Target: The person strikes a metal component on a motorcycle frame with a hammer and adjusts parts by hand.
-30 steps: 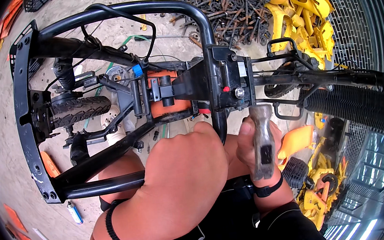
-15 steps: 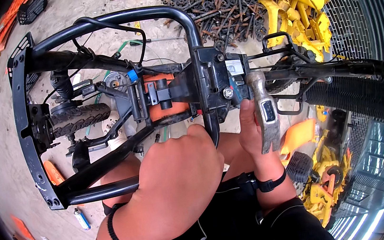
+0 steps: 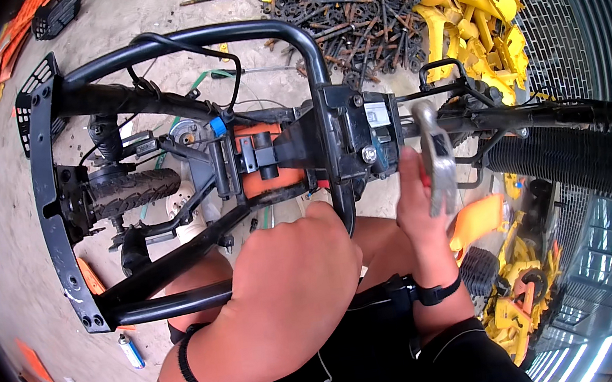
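Note:
A black tubular vehicle frame [image 3: 182, 301] stretches across in front of me, with a knobbly-tyred wheel [image 3: 139, 190] on its left part. My left hand [image 3: 295, 257] is closed around the near corner of its bent tube; the fingertips are hidden underneath. My right hand [image 3: 418, 200] grips a claw hammer by its red handle, mostly hidden by the fingers. The worn metal hammer head [image 3: 438, 167] is slightly blurred, just right of the frame's middle block [image 3: 360, 135]. A silver bolt head [image 3: 369, 155] shows on that block. An orange part [image 3: 262, 177] lies inside the frame.
Rusty metal rods and sprockets [image 3: 353, 17] form a pile at the far side. Yellow plastic panels [image 3: 467, 11] are heaped to its right, with more yellow parts [image 3: 515, 310] at the near right. A blue-white spray can [image 3: 131, 351] stands on the concrete floor at the left.
The hammer and my right hand have moved slightly right, and the hammer head has tilted. The frame has shifted a little right in the picture, with my left hand still on it.

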`<act>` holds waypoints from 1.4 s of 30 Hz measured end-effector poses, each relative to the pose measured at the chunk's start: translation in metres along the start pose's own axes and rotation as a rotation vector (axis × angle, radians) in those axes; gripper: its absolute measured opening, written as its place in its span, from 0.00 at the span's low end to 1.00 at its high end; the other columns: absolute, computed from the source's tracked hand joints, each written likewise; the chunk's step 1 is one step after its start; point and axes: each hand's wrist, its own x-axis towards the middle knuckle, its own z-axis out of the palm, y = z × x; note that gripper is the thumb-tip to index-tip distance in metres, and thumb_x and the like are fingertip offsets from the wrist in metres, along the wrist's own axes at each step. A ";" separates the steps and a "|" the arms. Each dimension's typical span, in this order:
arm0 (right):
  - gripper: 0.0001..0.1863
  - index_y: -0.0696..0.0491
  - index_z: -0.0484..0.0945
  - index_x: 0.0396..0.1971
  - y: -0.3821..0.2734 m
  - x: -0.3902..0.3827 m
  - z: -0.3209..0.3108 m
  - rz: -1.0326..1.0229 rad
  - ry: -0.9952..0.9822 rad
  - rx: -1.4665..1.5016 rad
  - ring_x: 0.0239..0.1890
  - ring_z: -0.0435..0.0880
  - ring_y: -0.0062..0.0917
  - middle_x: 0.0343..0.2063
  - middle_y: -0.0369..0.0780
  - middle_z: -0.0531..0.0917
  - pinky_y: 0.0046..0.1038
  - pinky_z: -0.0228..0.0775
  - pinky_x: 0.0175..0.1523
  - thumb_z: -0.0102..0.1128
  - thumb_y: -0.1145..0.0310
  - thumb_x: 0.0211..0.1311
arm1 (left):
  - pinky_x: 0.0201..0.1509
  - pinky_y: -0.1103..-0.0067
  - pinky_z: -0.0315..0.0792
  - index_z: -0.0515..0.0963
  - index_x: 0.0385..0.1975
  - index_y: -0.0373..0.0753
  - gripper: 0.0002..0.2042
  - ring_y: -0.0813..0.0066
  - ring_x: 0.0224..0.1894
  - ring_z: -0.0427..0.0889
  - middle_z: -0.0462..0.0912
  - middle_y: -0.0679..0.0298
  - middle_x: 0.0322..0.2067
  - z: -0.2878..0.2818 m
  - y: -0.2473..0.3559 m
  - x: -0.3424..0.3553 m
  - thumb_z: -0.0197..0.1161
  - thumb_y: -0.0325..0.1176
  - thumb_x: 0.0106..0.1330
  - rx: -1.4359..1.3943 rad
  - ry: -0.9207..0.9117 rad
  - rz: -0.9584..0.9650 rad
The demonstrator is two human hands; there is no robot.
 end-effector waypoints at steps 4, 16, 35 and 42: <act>0.09 0.58 0.77 0.25 -0.014 -0.004 -0.006 -0.130 0.001 -0.043 0.16 0.71 0.16 0.15 0.34 0.76 0.23 0.66 0.22 0.61 0.75 0.66 | 0.20 0.76 0.76 0.74 0.26 0.30 0.12 0.66 0.18 0.84 0.79 0.60 0.14 0.001 -0.001 0.001 0.64 0.34 0.59 -0.028 -0.004 0.007; 0.16 0.57 0.72 0.20 -0.019 -0.012 -0.012 -0.069 -0.049 -0.089 0.17 0.68 0.22 0.13 0.38 0.71 0.27 0.61 0.24 0.62 0.68 0.67 | 0.19 0.76 0.75 0.73 0.26 0.30 0.08 0.64 0.18 0.84 0.78 0.59 0.13 -0.002 -0.003 -0.001 0.61 0.30 0.58 -0.074 0.014 0.013; 0.07 0.57 0.76 0.30 0.004 -0.013 -0.034 0.043 0.001 0.100 0.20 0.64 0.11 0.16 0.29 0.69 0.17 0.56 0.25 0.54 0.74 0.70 | 0.22 0.76 0.76 0.74 0.28 0.30 0.06 0.65 0.21 0.85 0.81 0.57 0.18 0.002 -0.009 -0.004 0.61 0.27 0.56 -0.059 0.007 0.078; 0.14 0.56 0.72 0.17 -0.010 -0.008 -0.013 -0.390 -0.124 -0.229 0.16 0.70 0.30 0.14 0.38 0.72 0.28 0.64 0.25 0.61 0.70 0.61 | 0.19 0.69 0.72 0.71 0.21 0.32 0.10 0.58 0.17 0.79 0.74 0.56 0.13 0.016 -0.008 -0.006 0.60 0.32 0.59 -0.200 0.199 0.021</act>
